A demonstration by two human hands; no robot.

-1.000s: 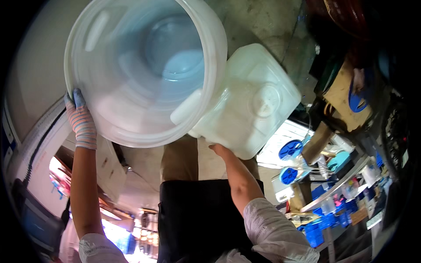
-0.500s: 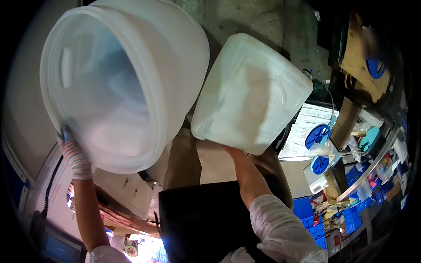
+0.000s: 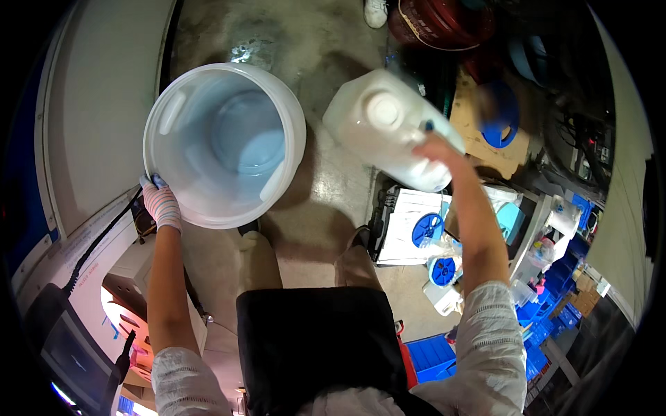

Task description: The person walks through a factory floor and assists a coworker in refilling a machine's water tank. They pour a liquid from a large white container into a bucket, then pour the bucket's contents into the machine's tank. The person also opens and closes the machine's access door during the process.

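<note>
On the left, a large white plastic tub (image 3: 297, 128) stands on the floor with its mouth facing up. A bluish bottom shows inside; whether liquid lies there I cannot tell. My left hand (image 3: 162, 201), in a striped knit glove, is closed on the tub's near-left rim. To the right, a white plastic jerrycan (image 3: 350, 128) hangs with its white cap (image 3: 383, 109) in view. My bare right hand (image 3: 440, 148) wraps round the jerrycan's handle, slightly smeared by motion. The jerrycan is apart from the tub.
Wet concrete floor (image 3: 326, 180) lies between my feet and the tub. A dark red bucket (image 3: 437, 24) and a white shoe (image 3: 375, 12) are at the far edge. Right of me are blue reels (image 3: 428, 230) and blue bins (image 3: 430, 357); a monitor (image 3: 73, 357) is lower left.
The tub has gone from tilted and close to upright on the floor. The jerrycan has turned from showing its base to showing its cap, and my right hand has swung outward with it.
</note>
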